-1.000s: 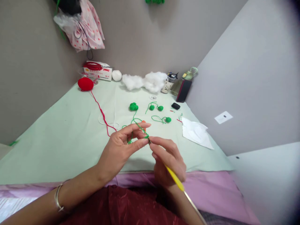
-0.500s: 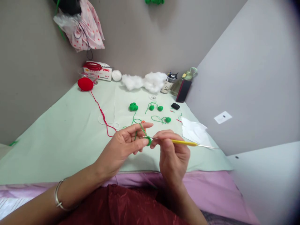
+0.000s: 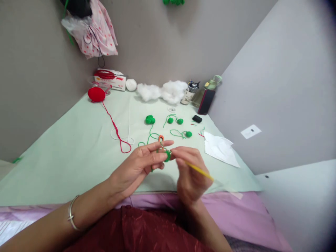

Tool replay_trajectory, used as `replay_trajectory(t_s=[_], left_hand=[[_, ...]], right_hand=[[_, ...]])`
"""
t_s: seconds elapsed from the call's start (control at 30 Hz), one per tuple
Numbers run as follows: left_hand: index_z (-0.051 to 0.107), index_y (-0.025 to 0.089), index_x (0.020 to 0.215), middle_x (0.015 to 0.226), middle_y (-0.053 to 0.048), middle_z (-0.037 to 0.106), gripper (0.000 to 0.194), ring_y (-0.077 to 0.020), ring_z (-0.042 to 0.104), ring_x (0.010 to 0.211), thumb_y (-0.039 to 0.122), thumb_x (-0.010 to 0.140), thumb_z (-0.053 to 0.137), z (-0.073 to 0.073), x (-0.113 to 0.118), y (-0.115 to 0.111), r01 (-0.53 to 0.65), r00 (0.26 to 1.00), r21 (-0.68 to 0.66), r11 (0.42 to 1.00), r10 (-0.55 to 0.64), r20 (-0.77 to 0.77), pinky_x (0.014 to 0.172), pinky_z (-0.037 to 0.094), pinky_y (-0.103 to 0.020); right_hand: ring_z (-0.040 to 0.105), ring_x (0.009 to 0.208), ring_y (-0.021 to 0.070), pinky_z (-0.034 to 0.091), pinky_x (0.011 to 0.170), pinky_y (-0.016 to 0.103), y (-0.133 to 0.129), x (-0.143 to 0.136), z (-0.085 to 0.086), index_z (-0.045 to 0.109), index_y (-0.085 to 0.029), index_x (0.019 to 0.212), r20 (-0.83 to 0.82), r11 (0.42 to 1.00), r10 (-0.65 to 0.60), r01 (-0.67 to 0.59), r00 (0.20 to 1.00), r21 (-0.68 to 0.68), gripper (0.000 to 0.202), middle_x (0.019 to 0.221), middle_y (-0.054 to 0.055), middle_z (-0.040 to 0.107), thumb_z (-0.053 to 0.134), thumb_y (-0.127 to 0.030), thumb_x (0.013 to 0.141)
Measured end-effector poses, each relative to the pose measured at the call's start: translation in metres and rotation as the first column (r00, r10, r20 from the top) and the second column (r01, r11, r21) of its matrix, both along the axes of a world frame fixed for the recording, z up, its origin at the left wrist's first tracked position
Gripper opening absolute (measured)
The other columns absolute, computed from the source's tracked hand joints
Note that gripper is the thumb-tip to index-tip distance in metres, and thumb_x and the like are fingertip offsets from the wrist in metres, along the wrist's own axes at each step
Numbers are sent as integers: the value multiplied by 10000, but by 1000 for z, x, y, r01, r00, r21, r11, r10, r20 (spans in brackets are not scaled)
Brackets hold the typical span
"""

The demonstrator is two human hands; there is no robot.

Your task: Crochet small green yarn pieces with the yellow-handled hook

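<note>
As the left hand (image 3: 144, 158) pinches green crochet (image 3: 167, 156), the right hand (image 3: 192, 175) beside it grips a hook (image 3: 201, 170).

Nothing can be read; the red and black print on the white box (image 3: 118, 83) is too small.

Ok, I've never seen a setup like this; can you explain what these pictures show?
There is no robot here: a person works bare-handed, seen by one camera worn on the head, looking forward and down. The left hand pinches a small green yarn piece. The right hand holds a slim yellow tool, its tip too blurred to make out. On the pale green cloth lie a green yarn ball, three smaller green balls, a red yarn ball, white fluff and white paper.
</note>
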State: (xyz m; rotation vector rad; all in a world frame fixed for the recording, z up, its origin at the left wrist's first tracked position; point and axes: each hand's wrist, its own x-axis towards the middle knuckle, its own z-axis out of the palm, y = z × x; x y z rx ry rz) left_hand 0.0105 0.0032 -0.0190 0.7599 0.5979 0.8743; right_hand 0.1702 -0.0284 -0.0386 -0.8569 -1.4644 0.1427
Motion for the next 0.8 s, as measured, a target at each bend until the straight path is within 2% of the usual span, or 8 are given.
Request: replay_trajectory(t_s=[0.07, 0.13, 0.27, 0.4, 0.5, 0.7, 0.8], left_hand=[[857, 258, 1112, 1032, -23, 713, 304, -98, 505, 735, 294, 811, 874, 0, -2, 2, -44, 999, 23, 999, 45, -19, 733, 430, -253], [857, 264, 1104, 965, -12, 721, 284, -119, 548, 781, 276, 821, 861, 1, -2, 1, -81, 995, 91, 993, 86, -51, 789, 444, -268], [844, 281, 1122, 912, -2, 748, 304, -159, 622, 897, 245, 821, 861, -1, 0, -3, -87, 993, 201, 976, 101, -60, 932, 471, -313], [806, 278, 1199, 923, -2, 757, 410, -175, 678, 915, 251, 798, 887, -2, 1, -5, -110, 991, 162, 981, 121, -54, 971, 499, -348], [797, 273, 1219, 936, -5, 737, 448, -187, 677, 947, 241, 782, 891, -2, 0, -4, -142, 987, 151, 978, 152, -56, 976, 510, -354], [823, 278, 1175, 897, 3, 668, 372, -161, 617, 883, 240, 807, 854, 0, -2, -4, -155, 981, 179, 972, 172, -86, 930, 507, -323], [814, 285, 1198, 904, 8, 673, 392, -162, 627, 905, 234, 812, 855, 1, 0, -5, -149, 984, 182, 972, 163, -68, 946, 506, -320]], right_hand=[[677, 692, 147, 579, 638, 309, 2, 2, 5, 784, -263, 1029, -201, 990, 83, -104, 976, -97, 198, 809, 9, 708, 605, -179, 1019], [635, 612, 124, 555, 582, 287, 4, 2, 8, 773, -245, 974, -339, 965, 154, -214, 928, -149, 177, 789, 2, 693, 604, -232, 1025], [654, 674, 132, 571, 614, 284, 9, -3, 3, 781, -241, 955, -335, 937, 209, -286, 919, -199, 148, 868, 27, 743, 650, -290, 1003], [683, 706, 140, 587, 644, 291, 11, -3, -3, 792, -242, 996, -375, 913, 232, -334, 898, -235, 151, 897, 37, 781, 648, -287, 1007], [698, 682, 132, 598, 640, 282, 11, -1, -2, 793, -230, 976, -431, 903, 239, -362, 870, -230, 142, 900, 38, 794, 665, -289, 998], [711, 645, 128, 604, 609, 270, 13, 1, 4, 770, -224, 940, -511, 884, 278, -425, 813, -194, 173, 878, 34, 812, 633, -296, 1016], [707, 666, 123, 602, 624, 268, 11, 1, 3, 770, -244, 967, -478, 889, 283, -415, 832, -196, 177, 895, 20, 805, 607, -267, 1032]])
